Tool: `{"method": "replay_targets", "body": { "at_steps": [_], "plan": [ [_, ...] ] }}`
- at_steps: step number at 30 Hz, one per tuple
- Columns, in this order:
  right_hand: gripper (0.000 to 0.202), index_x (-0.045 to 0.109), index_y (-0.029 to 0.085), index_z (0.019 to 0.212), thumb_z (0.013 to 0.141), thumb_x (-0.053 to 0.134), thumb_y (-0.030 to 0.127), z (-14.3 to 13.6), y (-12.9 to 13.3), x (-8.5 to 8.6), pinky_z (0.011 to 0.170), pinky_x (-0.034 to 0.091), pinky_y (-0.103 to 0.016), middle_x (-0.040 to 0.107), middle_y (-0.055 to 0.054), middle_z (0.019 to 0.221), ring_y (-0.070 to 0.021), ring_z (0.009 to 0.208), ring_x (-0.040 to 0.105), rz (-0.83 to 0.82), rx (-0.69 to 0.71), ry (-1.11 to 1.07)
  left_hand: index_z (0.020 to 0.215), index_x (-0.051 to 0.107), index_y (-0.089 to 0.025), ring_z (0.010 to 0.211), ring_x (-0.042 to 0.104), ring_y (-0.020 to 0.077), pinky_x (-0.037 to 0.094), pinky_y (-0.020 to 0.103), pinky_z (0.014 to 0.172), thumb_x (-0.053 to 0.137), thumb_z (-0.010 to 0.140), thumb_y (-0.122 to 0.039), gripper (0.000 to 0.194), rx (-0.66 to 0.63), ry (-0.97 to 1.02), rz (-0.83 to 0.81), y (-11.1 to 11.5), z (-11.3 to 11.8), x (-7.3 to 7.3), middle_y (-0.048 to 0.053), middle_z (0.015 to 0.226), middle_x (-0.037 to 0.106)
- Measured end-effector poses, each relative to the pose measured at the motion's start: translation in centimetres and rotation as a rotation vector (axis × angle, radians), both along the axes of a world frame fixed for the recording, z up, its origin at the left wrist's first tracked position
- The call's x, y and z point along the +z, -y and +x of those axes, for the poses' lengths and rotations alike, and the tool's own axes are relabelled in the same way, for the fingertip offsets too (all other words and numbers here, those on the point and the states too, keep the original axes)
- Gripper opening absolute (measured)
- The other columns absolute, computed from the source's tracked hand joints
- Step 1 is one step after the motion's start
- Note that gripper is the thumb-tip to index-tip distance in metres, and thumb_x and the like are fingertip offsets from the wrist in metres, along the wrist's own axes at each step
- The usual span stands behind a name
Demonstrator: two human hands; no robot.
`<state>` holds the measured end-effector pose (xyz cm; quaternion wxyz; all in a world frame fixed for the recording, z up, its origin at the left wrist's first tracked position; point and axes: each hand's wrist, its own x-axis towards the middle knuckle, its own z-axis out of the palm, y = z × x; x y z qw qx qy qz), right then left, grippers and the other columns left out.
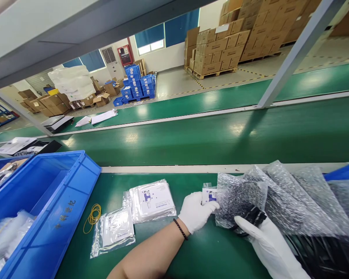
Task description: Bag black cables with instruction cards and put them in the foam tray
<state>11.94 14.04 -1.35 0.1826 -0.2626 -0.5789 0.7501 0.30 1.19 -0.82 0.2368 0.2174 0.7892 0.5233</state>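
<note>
My left hand [195, 212], in a white glove, is closed on a small printed packet [208, 194] with a blue picture on it. The packet's right end meets a bubble-wrap bag [235, 192]; whether it goes inside or behind, I cannot tell. My right hand [269, 244], also gloved, grips a bundle of black cable [253, 217] at the bag's lower right, thumb on top. Left of my hands lie a stack of printed packets in clear plastic [157, 197] and a smaller pile of clear packets [118, 228].
Yellow rubber bands [93, 215] lie beside a blue bin [75, 193] at left. More bubble-wrap bags [296, 201] overlap at right, above black cables [320, 252]. A green conveyor belt [174, 143] runs behind the bench, crossed by a grey post [296, 58].
</note>
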Motion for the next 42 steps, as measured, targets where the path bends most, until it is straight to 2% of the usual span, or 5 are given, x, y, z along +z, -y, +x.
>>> {"method": "replay_targets", "body": {
  "at_steps": [6, 14, 23, 30, 42],
  "plan": [
    [0.078, 0.052, 0.028, 0.132, 0.063, 0.085, 0.045, -0.08, 0.06, 0.15, 0.104, 0.041, -0.04, 0.056, -0.007, 0.131, -0.0343, 0.122, 0.049, 0.005, -0.009, -0.018, 0.076, 0.068, -0.018, 0.073, 0.057, 0.0153, 0.04, 0.024, 0.065, 0.065, 0.077, -0.039, 0.021, -0.005, -0.014, -0.011, 0.0, -0.02, -0.21, -0.001, 0.077, 0.066],
    [0.072, 0.056, 0.026, 0.128, 0.064, 0.085, 0.043, -0.19, 0.2, 0.71, 0.098, 0.047, -0.034, 0.057, -0.007, 0.13, -0.0316, 0.119, 0.052, 0.022, -0.003, -0.032, 0.075, 0.068, -0.017, 0.071, 0.057, 0.0143, 0.038, 0.023, 0.062, 0.066, 0.076, -0.037, 0.02, 0.003, -0.004, 0.013, -0.04, -0.03, -0.22, -0.001, 0.074, 0.065],
    [0.064, 0.059, 0.028, 0.122, 0.065, 0.084, 0.043, -0.17, 0.21, 0.57, 0.098, 0.047, -0.035, 0.058, -0.005, 0.127, -0.0301, 0.117, 0.054, 0.022, 0.005, -0.038, 0.078, 0.069, -0.018, 0.073, 0.059, 0.0145, 0.039, 0.023, 0.063, 0.067, 0.076, -0.038, 0.021, 0.004, -0.001, 0.031, 0.02, 0.07, -0.53, -0.001, 0.076, 0.067],
    [0.066, 0.059, 0.029, 0.121, 0.063, 0.085, 0.044, -0.05, 0.06, 0.56, 0.1, 0.045, -0.04, 0.058, -0.005, 0.127, -0.0314, 0.118, 0.053, 0.016, -0.001, -0.014, 0.082, 0.07, -0.018, 0.076, 0.059, 0.0156, 0.041, 0.024, 0.067, 0.064, 0.078, -0.041, 0.024, -0.017, -0.026, -0.002, 0.04, -0.13, -0.56, 0.0, 0.08, 0.068],
    [0.065, 0.06, 0.031, 0.12, 0.062, 0.085, 0.046, -0.31, 0.17, 0.56, 0.099, 0.045, -0.037, 0.059, -0.003, 0.126, -0.0309, 0.118, 0.054, 0.022, -0.012, 0.016, 0.08, 0.07, -0.018, 0.074, 0.059, 0.0157, 0.043, 0.025, 0.069, 0.065, 0.076, -0.041, 0.024, -0.004, -0.006, -0.008, 0.05, 0.09, -0.18, 0.0, 0.082, 0.069]
  ]
}}
